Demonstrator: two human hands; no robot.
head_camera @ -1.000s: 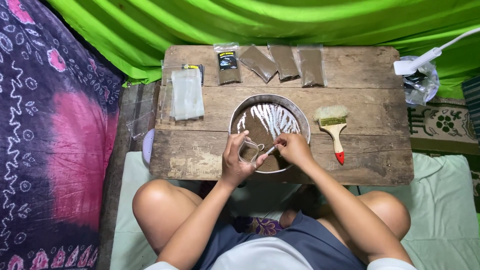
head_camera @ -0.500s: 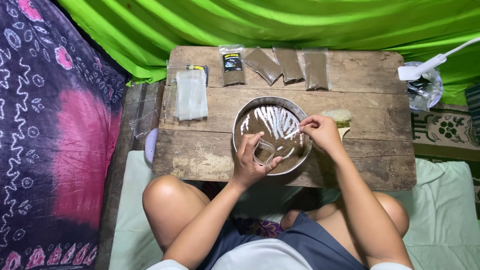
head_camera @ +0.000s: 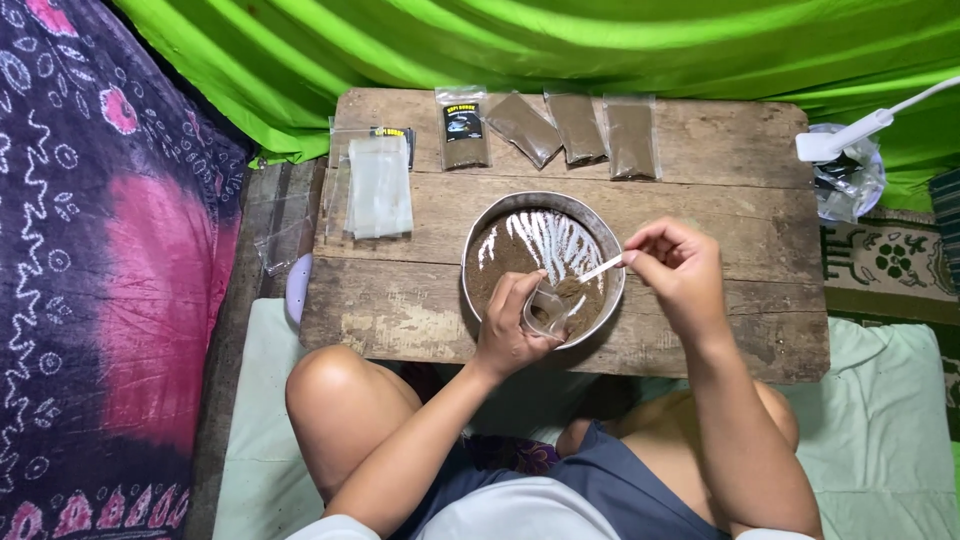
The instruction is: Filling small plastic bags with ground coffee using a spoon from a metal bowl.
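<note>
At the bottom of the frame the person is sitting cross-legged behind a low wooden table point(head_camera: 700, 340). Just above the knees, the left hand point(head_camera: 508, 335) is curling closed around a small clear pouch point(head_camera: 545, 312), holding it open over the near part of a round metal bowl point(head_camera: 478, 240). To the right of centre, the right hand point(head_camera: 678, 272) is pinching the handle of a small white spoon point(head_camera: 598, 270), whose tip is reaching down toward the pouch's mouth. The bowl is sitting at the middle of the table and is holding brown powder point(head_camera: 500, 265) with bare metal streaks showing through it. Further up on the left, a stack of empty clear bags point(head_camera: 378, 186) is lying flat. Along the far edge, at upper centre, four filled packets of brown powder point(head_camera: 578, 128) are lying side by side. At the upper right, a white clip lamp point(head_camera: 840, 140) is reaching in over the table's corner, and green cloth point(head_camera: 560, 40) is hanging across the top.
</note>
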